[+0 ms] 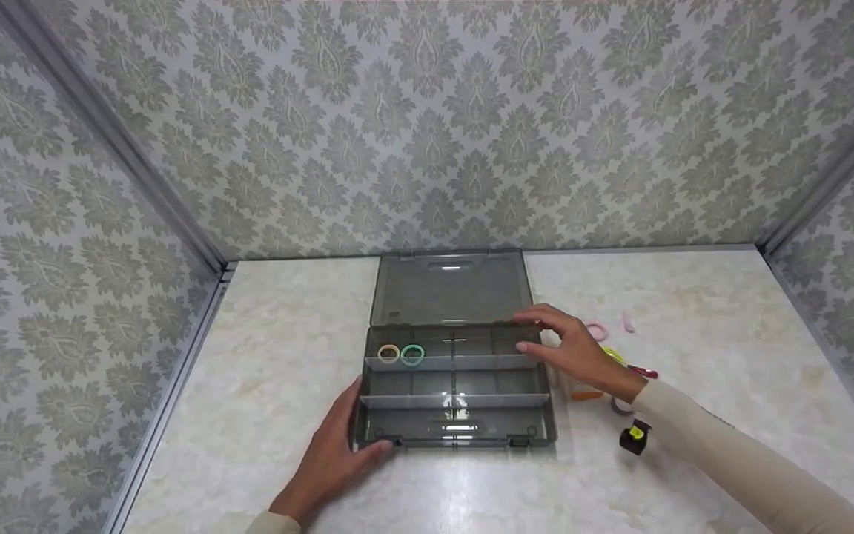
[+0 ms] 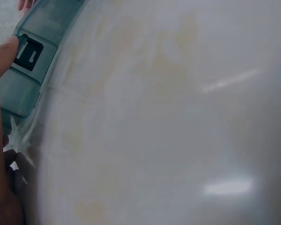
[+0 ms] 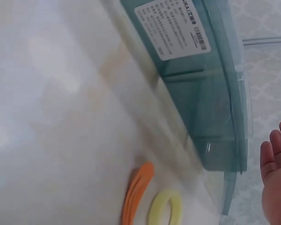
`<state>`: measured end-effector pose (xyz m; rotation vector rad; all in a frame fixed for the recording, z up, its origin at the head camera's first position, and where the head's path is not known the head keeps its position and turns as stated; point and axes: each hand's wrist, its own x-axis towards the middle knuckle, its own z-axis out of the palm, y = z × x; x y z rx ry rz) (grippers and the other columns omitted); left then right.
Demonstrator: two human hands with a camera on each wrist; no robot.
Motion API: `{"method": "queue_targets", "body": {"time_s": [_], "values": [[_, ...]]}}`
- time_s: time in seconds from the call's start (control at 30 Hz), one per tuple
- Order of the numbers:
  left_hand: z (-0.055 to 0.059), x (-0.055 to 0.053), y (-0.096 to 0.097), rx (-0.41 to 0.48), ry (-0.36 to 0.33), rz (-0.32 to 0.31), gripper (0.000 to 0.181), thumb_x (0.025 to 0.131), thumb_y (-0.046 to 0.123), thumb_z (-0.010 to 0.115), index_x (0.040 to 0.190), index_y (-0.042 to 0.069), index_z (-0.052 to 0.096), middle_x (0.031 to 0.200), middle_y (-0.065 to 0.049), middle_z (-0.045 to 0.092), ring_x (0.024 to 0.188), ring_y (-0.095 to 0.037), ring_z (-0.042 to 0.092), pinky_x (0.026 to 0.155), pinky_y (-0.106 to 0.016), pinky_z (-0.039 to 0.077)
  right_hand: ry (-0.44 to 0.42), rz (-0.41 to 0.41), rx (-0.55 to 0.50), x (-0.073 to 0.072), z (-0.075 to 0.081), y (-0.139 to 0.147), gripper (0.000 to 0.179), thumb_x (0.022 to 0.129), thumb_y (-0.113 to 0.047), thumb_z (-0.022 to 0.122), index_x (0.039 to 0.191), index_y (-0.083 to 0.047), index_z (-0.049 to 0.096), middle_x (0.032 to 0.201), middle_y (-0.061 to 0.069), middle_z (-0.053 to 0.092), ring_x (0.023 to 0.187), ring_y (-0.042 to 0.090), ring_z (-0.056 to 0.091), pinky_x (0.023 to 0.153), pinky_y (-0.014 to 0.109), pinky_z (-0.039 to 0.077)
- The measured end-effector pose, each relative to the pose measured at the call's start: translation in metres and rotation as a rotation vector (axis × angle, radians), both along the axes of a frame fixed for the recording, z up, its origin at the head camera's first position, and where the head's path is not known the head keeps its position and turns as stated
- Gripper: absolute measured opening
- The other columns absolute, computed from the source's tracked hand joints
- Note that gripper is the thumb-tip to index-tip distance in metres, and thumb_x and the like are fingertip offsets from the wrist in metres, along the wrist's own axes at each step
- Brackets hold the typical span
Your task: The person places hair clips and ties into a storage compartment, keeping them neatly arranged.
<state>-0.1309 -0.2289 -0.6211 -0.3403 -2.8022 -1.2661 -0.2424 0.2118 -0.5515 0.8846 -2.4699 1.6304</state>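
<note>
A translucent grey divided storage box (image 1: pixel 457 441) lies on the table with its lid (image 1: pixel 451 289) folded back. In its back-left compartment are a peach ring (image 1: pixel 379 354) and a teal ring (image 1: pixel 422 357). My left hand (image 1: pixel 330 449) grips the box's front-left corner, thumb over the front edge near a latch (image 2: pixel 29 54) and fingers along the side. Over the back-right compartment hovers my right hand (image 1: pixel 579 352), fingers and thumb spread with nothing seen between them. In the right wrist view, its fingers (image 3: pixel 267 157) look fairly straight beside the box.
Right of the box lie a pink ring (image 1: pixel 597 331), a pink strip (image 1: pixel 627 321), a yellow ring (image 3: pixel 175 206), a red item (image 1: pixel 645 372), an orange strip (image 3: pixel 136 194), a dark ring (image 1: pixel 621 406) and a black item with a yellow patch (image 1: pixel 633 439). Patterned walls (image 1: pixel 427 148) enclose the table.
</note>
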Motion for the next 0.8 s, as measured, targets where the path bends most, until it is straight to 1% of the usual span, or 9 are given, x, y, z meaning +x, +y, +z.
{"method": "queue_targets", "body": {"time_s": [0.07,0.13,0.23,0.27,0.37,0.43,0.53,0.63,0.8], "values": [[0.001,0.000,0.000,-0.001,-0.005,0.004,0.119,0.087,0.065,0.087,0.177,0.017,0.026,0.177,-0.008,0.038,0.161,-0.033,0.039,0.131,-0.057,0.034,0.002,-0.014,-0.015,0.001,-0.002,0.007,0.048,0.101,-0.012,0.082,0.147,-0.020,0.070,0.143,0.011,0.069,0.130,0.035,0.062,0.108,0.046,0.055],[0.001,-0.001,0.001,-0.010,-0.015,0.010,0.119,0.088,0.067,0.086,0.177,0.017,0.025,0.177,-0.008,0.037,0.162,-0.034,0.038,0.131,-0.058,0.032,-0.003,-0.027,-0.026,0.001,-0.003,0.014,0.049,0.101,-0.012,0.082,0.148,-0.021,0.069,0.143,0.015,0.068,0.126,0.039,0.061,0.102,0.043,0.054],[0.002,-0.002,0.003,-0.031,-0.046,0.025,0.120,0.087,0.071,0.083,0.178,0.019,0.023,0.178,-0.007,0.035,0.163,-0.034,0.036,0.133,-0.057,0.030,-0.012,-0.045,-0.043,0.000,-0.006,0.023,0.049,0.102,-0.010,0.080,0.148,-0.021,0.069,0.144,0.020,0.067,0.123,0.040,0.059,0.097,0.042,0.052],[0.002,-0.002,0.004,-0.040,-0.054,0.028,0.120,0.087,0.072,0.083,0.178,0.020,0.022,0.179,-0.007,0.034,0.163,-0.034,0.035,0.133,-0.056,0.029,-0.017,-0.054,-0.048,0.001,-0.007,0.026,0.049,0.102,-0.009,0.080,0.148,-0.021,0.069,0.144,0.020,0.067,0.123,0.040,0.059,0.095,0.042,0.051],[0.002,-0.002,0.004,-0.043,-0.068,0.034,0.121,0.087,0.072,0.083,0.178,0.021,0.022,0.179,-0.006,0.034,0.164,-0.032,0.035,0.134,-0.055,0.029,-0.039,-0.086,-0.057,0.002,-0.010,0.035,0.048,0.102,-0.008,0.080,0.148,-0.020,0.069,0.144,0.014,0.068,0.120,0.039,0.057,0.091,0.042,0.047],[0.002,-0.002,0.004,-0.042,-0.056,0.032,0.121,0.087,0.071,0.083,0.178,0.020,0.023,0.178,-0.007,0.034,0.163,-0.034,0.036,0.133,-0.057,0.030,-0.047,-0.107,-0.053,0.004,-0.012,0.042,0.048,0.101,-0.008,0.081,0.147,-0.019,0.070,0.143,0.011,0.069,0.119,0.041,0.055,0.089,0.043,0.044],[0.002,-0.001,0.003,-0.035,-0.031,0.023,0.120,0.088,0.069,0.084,0.177,0.018,0.023,0.178,-0.009,0.036,0.162,-0.035,0.037,0.132,-0.058,0.031,-0.066,-0.143,-0.030,0.006,-0.013,0.050,0.048,0.101,-0.011,0.083,0.146,-0.020,0.071,0.141,0.008,0.069,0.120,0.040,0.052,0.089,0.043,0.042],[0.001,0.000,0.002,-0.028,-0.013,0.014,0.119,0.088,0.067,0.085,0.177,0.017,0.024,0.177,-0.010,0.036,0.162,-0.036,0.038,0.131,-0.059,0.032,-0.088,-0.180,0.001,0.007,-0.015,0.058,0.049,0.100,-0.015,0.084,0.147,-0.021,0.070,0.141,0.008,0.067,0.121,0.038,0.051,0.094,0.046,0.042],[0.001,0.001,0.001,-0.022,-0.004,0.002,0.119,0.088,0.067,0.085,0.177,0.017,0.024,0.177,-0.010,0.036,0.162,-0.036,0.038,0.131,-0.059,0.033,-0.109,-0.233,0.035,0.009,-0.019,0.072,0.054,0.098,-0.016,0.086,0.149,-0.013,0.069,0.140,0.014,0.065,0.124,0.037,0.049,0.106,0.057,0.044]]}}
